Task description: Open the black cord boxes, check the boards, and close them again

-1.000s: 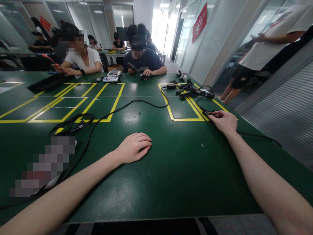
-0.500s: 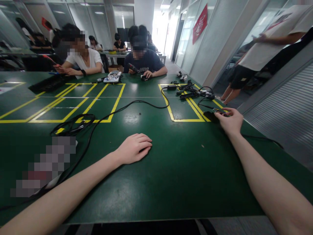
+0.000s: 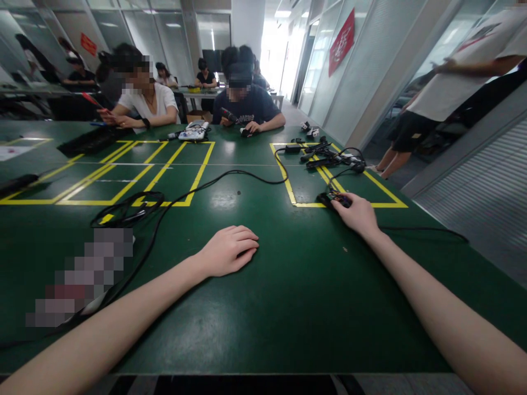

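My left hand (image 3: 228, 251) lies palm down on the green table (image 3: 263, 323), its fingers relaxed and nothing seen in them. Farther out on the right, my right hand (image 3: 359, 213) pinches a small black electronic device (image 3: 329, 198) with some coloured bits on top; its exact kind is too small to make out. Part of it is hidden behind my fingers. The device is low over the table, by the near edge of a yellow-taped rectangle (image 3: 313, 205). A thin cable (image 3: 338, 174) runs from near it toward a tangle of black cables and adapters (image 3: 325, 156).
A coiled black cable (image 3: 127, 211) and a blurred-out power-strip-like object (image 3: 94, 274) lie on the left. A long cable (image 3: 230, 173) crosses the table. Two people sit across, near a black tray (image 3: 90, 141) and a white device (image 3: 193, 131). Someone stands at right.
My right hand has moved left with the black device, to the near edge of the taped rectangle. My left hand stays in place. The view has shifted slightly.
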Motion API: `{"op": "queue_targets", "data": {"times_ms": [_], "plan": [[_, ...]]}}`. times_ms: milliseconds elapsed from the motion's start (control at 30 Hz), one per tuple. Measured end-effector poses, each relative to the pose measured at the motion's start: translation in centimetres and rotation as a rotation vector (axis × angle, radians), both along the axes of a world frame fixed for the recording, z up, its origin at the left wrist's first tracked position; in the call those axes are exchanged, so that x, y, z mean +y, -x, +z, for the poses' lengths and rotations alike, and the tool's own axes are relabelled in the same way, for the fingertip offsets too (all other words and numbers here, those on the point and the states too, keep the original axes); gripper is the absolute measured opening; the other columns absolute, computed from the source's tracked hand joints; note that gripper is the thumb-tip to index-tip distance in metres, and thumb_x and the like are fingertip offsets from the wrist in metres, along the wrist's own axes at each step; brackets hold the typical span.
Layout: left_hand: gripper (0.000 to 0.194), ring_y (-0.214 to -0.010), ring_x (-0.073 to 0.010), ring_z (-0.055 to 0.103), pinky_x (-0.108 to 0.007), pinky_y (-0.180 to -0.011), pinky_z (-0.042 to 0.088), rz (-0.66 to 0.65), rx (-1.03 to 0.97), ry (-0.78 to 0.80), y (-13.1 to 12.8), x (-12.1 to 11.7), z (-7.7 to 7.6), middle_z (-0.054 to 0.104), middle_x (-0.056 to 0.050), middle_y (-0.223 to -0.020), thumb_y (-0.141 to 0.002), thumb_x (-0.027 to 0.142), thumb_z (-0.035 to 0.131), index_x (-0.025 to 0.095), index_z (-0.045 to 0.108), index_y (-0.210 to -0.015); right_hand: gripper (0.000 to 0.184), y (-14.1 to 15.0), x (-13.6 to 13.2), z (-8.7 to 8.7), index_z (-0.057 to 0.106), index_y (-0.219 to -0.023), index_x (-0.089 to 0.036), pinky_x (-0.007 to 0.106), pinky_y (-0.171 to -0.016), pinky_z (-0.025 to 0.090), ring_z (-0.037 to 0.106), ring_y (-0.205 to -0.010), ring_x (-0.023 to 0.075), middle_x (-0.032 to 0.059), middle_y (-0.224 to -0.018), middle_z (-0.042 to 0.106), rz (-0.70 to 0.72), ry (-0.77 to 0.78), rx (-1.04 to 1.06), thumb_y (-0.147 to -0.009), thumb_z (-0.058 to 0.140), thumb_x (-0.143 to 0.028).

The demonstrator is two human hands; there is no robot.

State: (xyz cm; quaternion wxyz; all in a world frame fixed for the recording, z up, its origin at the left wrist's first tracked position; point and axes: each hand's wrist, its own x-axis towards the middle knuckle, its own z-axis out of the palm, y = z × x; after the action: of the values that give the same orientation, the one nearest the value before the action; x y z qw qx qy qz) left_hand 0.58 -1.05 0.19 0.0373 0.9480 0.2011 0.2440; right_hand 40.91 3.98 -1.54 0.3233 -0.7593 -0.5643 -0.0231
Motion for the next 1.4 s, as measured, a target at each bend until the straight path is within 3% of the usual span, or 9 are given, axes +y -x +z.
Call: {"op": "queue_targets", "data": {"times_ms": [100, 267, 367, 533, 733, 900, 1133, 1233, 1400], "plan": [[0.026, -0.108, -0.0223, 0.072, -0.038, -0.093, 0.059, 0.011, -0.015, -0.013, 0.0, -0.1, 0.0, 0.077, -0.009, -0.116, -0.104, 0.025, 0.049, 0.018, 0.072, -0.114, 0.037, 5.7, -1.5, 0.2, 0.076, -0.114, -0.02, 0.045, -0.081, 0.059, 0.074, -0.096, 0.0327, 0.0139, -0.109, 0.079, 0.33, 0.005, 0.042, -0.085, 0.068, -0.041], [0.037, -0.121, -0.0265, 0.066, -0.044, -0.102, 0.056, 0.047, -0.104, -0.028, -0.1, -0.4, 0.4, 0.069, -0.014, -0.131, -0.1, 0.029, 0.056, 0.018, 0.061, -0.134, 0.032, 13.5, -5.7, 1.1, 0.071, -0.121, -0.022, 0.038, -0.09, 0.059, 0.074, -0.1, 0.0245, 0.009, -0.113, 0.077, 1.063, 0.027, 0.13, -0.09, 0.069, -0.03], [0.035, -0.108, -0.0259, 0.069, -0.042, -0.096, 0.058, 0.018, -0.108, 0.02, -0.1, -0.6, 0.7, 0.073, -0.013, -0.115, -0.096, 0.034, 0.061, 0.016, 0.063, -0.127, 0.03, 15.2, -7.2, 1.6, 0.07, -0.12, -0.02, 0.034, -0.089, 0.059, 0.073, -0.101, 0.0229, 0.0092, -0.113, 0.076, 1.239, 0.049, 0.14, -0.091, 0.07, -0.027], [0.028, -0.101, -0.0241, 0.072, -0.039, -0.09, 0.06, -0.009, -0.092, 0.079, -0.1, -0.4, 0.6, 0.076, -0.011, -0.109, -0.095, 0.036, 0.063, 0.018, 0.067, -0.114, 0.028, 15.1, -7.4, 1.8, 0.07, -0.118, -0.021, 0.033, -0.084, 0.059, 0.073, -0.095, 0.0215, 0.008, -0.108, 0.076, 1.229, 0.036, 0.152, -0.091, 0.07, -0.026], [0.049, -0.124, -0.0299, 0.067, -0.048, -0.107, 0.055, 0.064, -0.06, 0.076, 0.0, -0.2, 0.0, 0.072, -0.014, -0.132, -0.09, 0.044, 0.068, 0.019, 0.062, -0.132, 0.029, 15.0, -7.3, 1.6, 0.07, -0.122, -0.022, 0.034, -0.086, 0.06, 0.074, -0.096, 0.0221, 0.0087, -0.111, 0.077, 1.154, -0.051, 0.162, -0.093, 0.066, -0.027], [0.06, -0.133, -0.032, 0.061, -0.052, -0.112, 0.051, 0.109, -0.025, 0.084, 0.2, -0.1, -0.2, 0.068, -0.015, -0.14, -0.089, 0.047, 0.07, 0.02, 0.058, -0.142, 0.028, 15.1, -7.4, 1.9, 0.071, -0.121, -0.024, 0.035, -0.087, 0.061, 0.076, -0.093, 0.0223, 0.0075, -0.112, 0.078, 1.11, -0.02, 0.134, -0.095, 0.066, -0.028], [0.067, -0.139, -0.0335, 0.056, -0.053, -0.115, 0.049, 0.139, -0.004, 0.091, 0.3, 0.0, -0.4, 0.062, -0.017, -0.147, -0.089, 0.05, 0.071, 0.019, 0.053, -0.146, 0.026, 15.1, -7.0, 1.4, 0.07, -0.121, -0.024, 0.043, -0.1, 0.058, 0.071, -0.114, 0.026, 0.0096, -0.121, 0.076, 1.136, -0.045, 0.089, -0.096, 0.065, -0.026], [0.065, -0.137, -0.0323, 0.058, -0.052, -0.113, 0.051, 0.125, -0.044, 0.092, 0.2, 0.0, -0.4, 0.063, -0.017, -0.144, -0.089, 0.048, 0.072, 0.019, 0.053, -0.144, 0.027, 15.1, -6.8, 1.0, 0.071, -0.122, -0.025, 0.047, -0.101, 0.058, 0.07, -0.116, 0.0271, 0.0099, -0.123, 0.075, 1.101, -0.068, 0.088, -0.095, 0.068, -0.028], [0.047, -0.127, -0.0276, 0.064, -0.045, -0.106, 0.057, 0.053, -0.112, 0.115, 0.1, -0.2, 0.0, 0.07, -0.013, -0.13, -0.092, 0.037, 0.067, 0.02, 0.057, -0.134, 0.026, 14.9, -6.4, 0.8, 0.072, -0.119, -0.024, 0.044, -0.098, 0.059, 0.072, -0.108, 0.0256, 0.0093, -0.117, 0.075, 1.064, -0.045, 0.178, -0.093, 0.071, -0.03]]}}
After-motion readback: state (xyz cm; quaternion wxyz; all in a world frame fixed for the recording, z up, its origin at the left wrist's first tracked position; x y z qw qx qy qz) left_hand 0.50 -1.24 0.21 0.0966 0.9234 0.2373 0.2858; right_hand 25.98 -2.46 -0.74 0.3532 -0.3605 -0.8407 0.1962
